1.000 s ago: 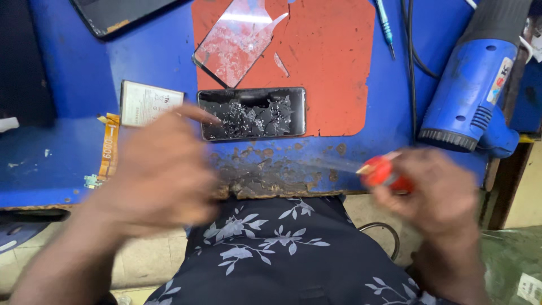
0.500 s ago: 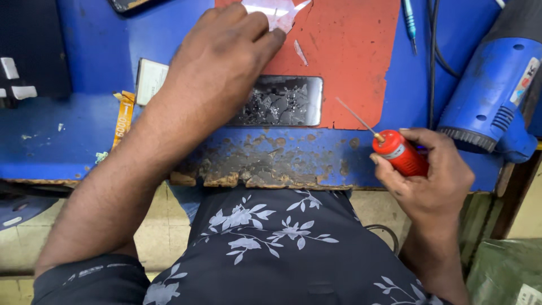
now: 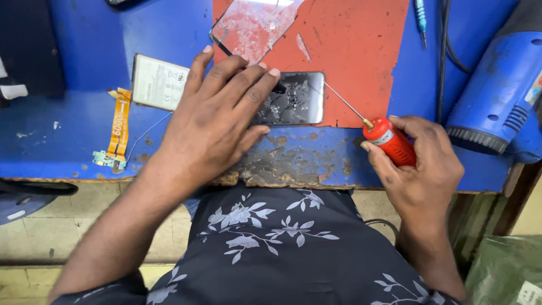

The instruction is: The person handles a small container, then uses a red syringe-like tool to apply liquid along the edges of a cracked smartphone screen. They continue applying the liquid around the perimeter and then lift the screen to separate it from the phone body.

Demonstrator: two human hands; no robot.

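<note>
The left hand (image 3: 217, 121) lies flat, fingers spread, pressing on the cracked phone (image 3: 293, 101) at the lower edge of the red mat (image 3: 355, 51), while the right hand (image 3: 420, 169) grips a red-handled tool (image 3: 387, 140) whose thin needle tip points at the phone's right end. Left of the phone lie a white battery (image 3: 158, 82) and an orange flex cable (image 3: 117, 127) on the blue table (image 3: 73, 130); a peeled screen glass (image 3: 251, 25) lies above, and a blue heat gun (image 3: 499, 101) sits to the right.

A cracked phone screen (image 3: 296, 101) — dark, rectangular, glass shattered — is seen at the red mat's lower edge, partly covered by the left hand (image 3: 212, 121). A detached, smeared glass panel (image 3: 254, 25) lies above it. A white-labelled rectangular battery (image 3: 159, 82) lies to the left on the blue surface (image 3: 56, 135).
</note>
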